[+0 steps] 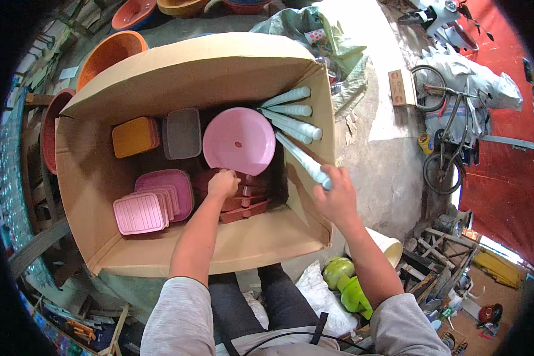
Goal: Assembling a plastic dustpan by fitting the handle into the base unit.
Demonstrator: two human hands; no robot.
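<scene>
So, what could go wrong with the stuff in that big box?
The pale tube in the right hand slants close to the other pale tubes, so it could knock them sideways. The left hand is right by the pink basin's near edge, so a bump might tip or shift it. And the light pink containers are spread out like steps instead of stacked neatly, so they might slide.

Kinda random, but a bike (455, 114) was parked off right, small carton (402, 88) just beside it, scooter (448, 25) farther up. Red panel (501, 178) behind, white sack (325, 298) sat lower down.
</scene>
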